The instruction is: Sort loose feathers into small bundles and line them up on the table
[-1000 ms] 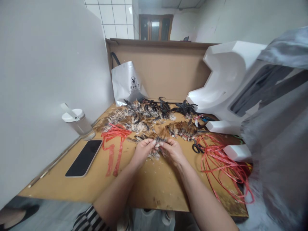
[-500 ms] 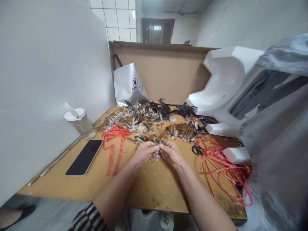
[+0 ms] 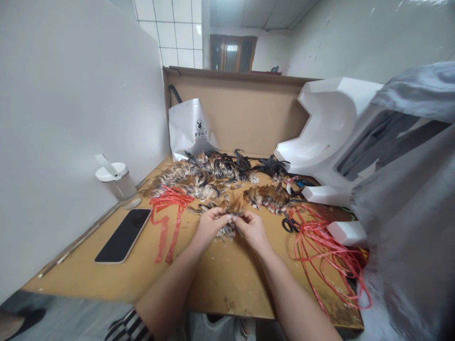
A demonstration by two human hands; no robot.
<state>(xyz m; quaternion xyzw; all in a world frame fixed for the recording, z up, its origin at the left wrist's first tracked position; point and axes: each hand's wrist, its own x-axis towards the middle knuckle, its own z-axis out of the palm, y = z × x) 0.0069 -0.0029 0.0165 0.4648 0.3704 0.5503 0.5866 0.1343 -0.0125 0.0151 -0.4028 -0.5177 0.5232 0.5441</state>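
Observation:
My left hand (image 3: 212, 223) and my right hand (image 3: 251, 227) meet over the middle of the table, thumbs almost touching. Both are closed on one bunch of feathers (image 3: 234, 203), brown at the top with pale fluffy ends showing below the fingers. Just beyond them lies a long pile of brown, black and whitish feathers (image 3: 202, 182). A smaller heap of brown feathers (image 3: 268, 196) is to the right of my right hand. Red plastic strips (image 3: 172, 198) lie left of my left hand. Black-handled scissors (image 3: 288, 223) rest to the right, partly covered.
A phone (image 3: 123, 236) and a lidded clear cup (image 3: 119, 180) sit on the left of the table (image 3: 220, 279). Tangled red plastic string (image 3: 327, 246) spreads on the right, beside white foam pieces (image 3: 327, 113). A silver bag (image 3: 190, 128) leans against the cardboard back panel (image 3: 249, 113).
The feathers between my hands stand up more, with more of the brown and pale parts showing. My fingers have shifted slightly on the bunch. The camera view has tilted a little.

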